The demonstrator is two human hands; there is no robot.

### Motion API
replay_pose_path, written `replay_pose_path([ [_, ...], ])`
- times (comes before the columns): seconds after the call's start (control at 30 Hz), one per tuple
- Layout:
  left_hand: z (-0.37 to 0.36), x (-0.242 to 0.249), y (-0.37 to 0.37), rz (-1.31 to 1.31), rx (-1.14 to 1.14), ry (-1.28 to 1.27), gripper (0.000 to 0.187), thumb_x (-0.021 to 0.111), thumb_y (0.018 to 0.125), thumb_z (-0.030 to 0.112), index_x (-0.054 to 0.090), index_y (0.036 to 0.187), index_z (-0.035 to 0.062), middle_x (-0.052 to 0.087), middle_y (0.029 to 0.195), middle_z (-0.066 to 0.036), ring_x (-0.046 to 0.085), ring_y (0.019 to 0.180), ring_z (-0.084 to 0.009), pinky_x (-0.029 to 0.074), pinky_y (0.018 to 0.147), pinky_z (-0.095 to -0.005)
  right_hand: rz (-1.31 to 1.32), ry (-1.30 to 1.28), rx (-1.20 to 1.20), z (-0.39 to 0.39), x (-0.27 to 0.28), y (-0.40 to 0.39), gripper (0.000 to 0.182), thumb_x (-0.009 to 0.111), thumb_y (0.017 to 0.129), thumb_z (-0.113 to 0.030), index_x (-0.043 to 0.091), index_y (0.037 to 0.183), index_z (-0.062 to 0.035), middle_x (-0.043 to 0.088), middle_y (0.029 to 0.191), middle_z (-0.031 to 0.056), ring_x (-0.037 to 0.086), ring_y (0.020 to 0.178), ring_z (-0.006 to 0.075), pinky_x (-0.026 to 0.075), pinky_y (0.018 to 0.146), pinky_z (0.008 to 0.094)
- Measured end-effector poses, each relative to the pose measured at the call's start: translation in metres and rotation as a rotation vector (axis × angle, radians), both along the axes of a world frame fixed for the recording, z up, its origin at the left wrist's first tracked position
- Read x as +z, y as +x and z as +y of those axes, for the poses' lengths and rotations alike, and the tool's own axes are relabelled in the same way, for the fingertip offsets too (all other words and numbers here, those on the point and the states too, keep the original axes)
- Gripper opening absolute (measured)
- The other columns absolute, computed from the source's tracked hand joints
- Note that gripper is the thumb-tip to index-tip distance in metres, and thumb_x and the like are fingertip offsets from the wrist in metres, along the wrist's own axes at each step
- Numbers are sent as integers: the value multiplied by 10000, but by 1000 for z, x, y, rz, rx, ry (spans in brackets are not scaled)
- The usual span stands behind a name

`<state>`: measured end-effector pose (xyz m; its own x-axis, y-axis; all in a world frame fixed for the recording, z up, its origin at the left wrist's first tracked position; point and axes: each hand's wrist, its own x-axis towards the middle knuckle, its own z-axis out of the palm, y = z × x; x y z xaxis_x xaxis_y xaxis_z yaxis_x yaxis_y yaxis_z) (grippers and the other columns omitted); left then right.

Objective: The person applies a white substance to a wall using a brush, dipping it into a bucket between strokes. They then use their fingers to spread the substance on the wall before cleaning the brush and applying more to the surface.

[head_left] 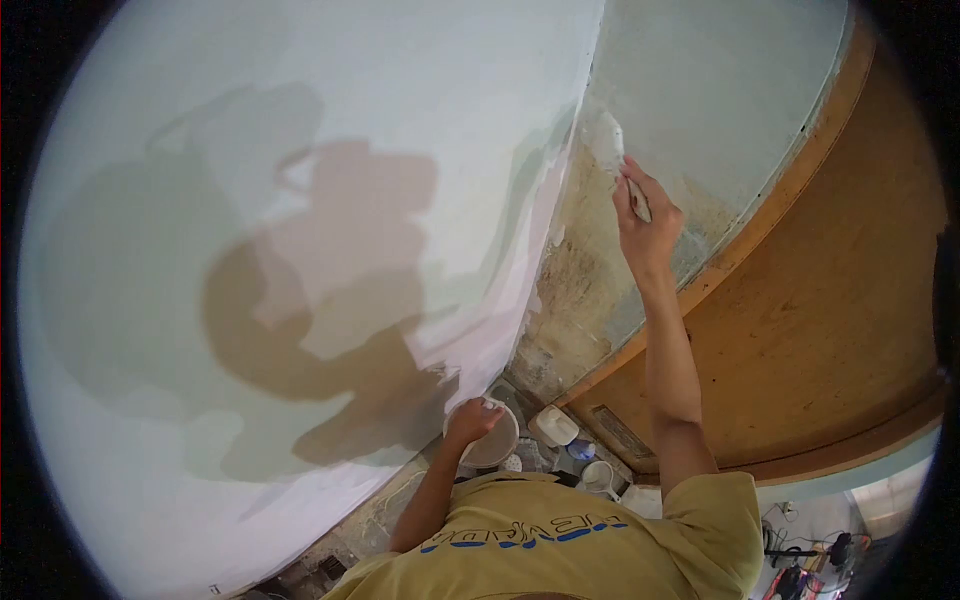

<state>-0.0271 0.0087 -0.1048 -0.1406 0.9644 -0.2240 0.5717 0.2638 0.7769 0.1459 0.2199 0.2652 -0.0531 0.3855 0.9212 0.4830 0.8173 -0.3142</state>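
In the upper right, my right hand (650,215) is closed around the handle of a paintbrush (612,140). The brush's whitish head lies against the stained, patchy wall strip (590,240) beside the door frame. Lower down, near the corner, my left hand (473,422) grips the rim of a round pale bucket (492,448) in front of my chest. What the bucket holds is hard to make out.
A large white wall (380,90) with my shadow on it fills the left. At right is a brown wooden door (800,280) in an orange-brown frame (770,215). A white jug (556,426) and a white mug-like container (598,478) stand on the floor.
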Motion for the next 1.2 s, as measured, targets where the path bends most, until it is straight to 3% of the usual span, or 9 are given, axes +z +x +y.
replay_pose_path([
  [0.4,10,-2,3,-9,-7,54,664,650,794,516,606,1077,-84,650,968,-260,627,943,-397,487,834,-443,32,16,-66,3,-15,-2,176,661,817,2,655,993,3,686,998,164,677,784,256,533,677,310],
  [0.47,12,5,1,-73,-122,28,678,659,788,518,600,1071,-96,645,972,-267,622,941,-404,491,823,-444,27,59,45,16,-13,-8,183,662,810,13,652,992,-8,680,1012,176,673,769,252,532,661,315],
  [0.57,13,-12,6,-36,-61,55,665,657,789,520,607,1071,-80,644,981,-260,621,941,-398,491,821,-442,16,26,66,27,-14,-13,184,667,803,15,651,985,-12,678,1019,179,675,776,256,533,663,316],
  [0.67,14,20,4,-93,-105,-52,651,646,798,521,614,1076,-67,646,1000,-247,616,963,-388,485,845,-436,8,33,-43,12,-17,-8,185,665,805,14,654,989,-6,677,1016,182,679,796,256,531,670,307],
  [0.77,17,-18,3,-31,-107,51,654,640,796,526,616,1072,-66,649,993,-249,617,960,-391,483,847,-435,166,-30,-29,0,-15,-10,187,665,805,6,658,992,-4,674,1014,188,679,812,270,533,684,308],
  [0.9,12,1,4,0,-112,-4,666,630,796,539,615,1074,-66,640,1026,-259,608,977,-401,475,863,-439,150,-5,70,23,-13,-21,181,663,810,-2,658,991,6,673,1009,199,678,812,275,537,693,318],
  [1.0,14,-9,0,44,-187,52,682,618,796,553,612,1088,-63,633,1049,-262,607,986,-398,472,869,-444,74,60,20,26,-17,-20,183,663,811,-2,656,992,15,676,1008,191,675,820,280,540,701,327],
  [1.1,11,-21,-3,-60,-122,-91,702,613,795,558,601,1122,-63,613,1102,-271,590,1043,-392,461,898,-437,45,55,-77,2,-21,-17,192,659,811,5,652,1002,21,674,1022,191,672,838,286,539,708,329],
  [1.2,10,-16,-5,200,-310,-7,717,613,792,561,592,1152,-58,593,1156,-271,564,1104,-388,445,933,-431,145,-37,-78,-6,-10,-21,196,653,813,14,652,1009,16,670,1023,199,667,844,296,538,717,336],
])
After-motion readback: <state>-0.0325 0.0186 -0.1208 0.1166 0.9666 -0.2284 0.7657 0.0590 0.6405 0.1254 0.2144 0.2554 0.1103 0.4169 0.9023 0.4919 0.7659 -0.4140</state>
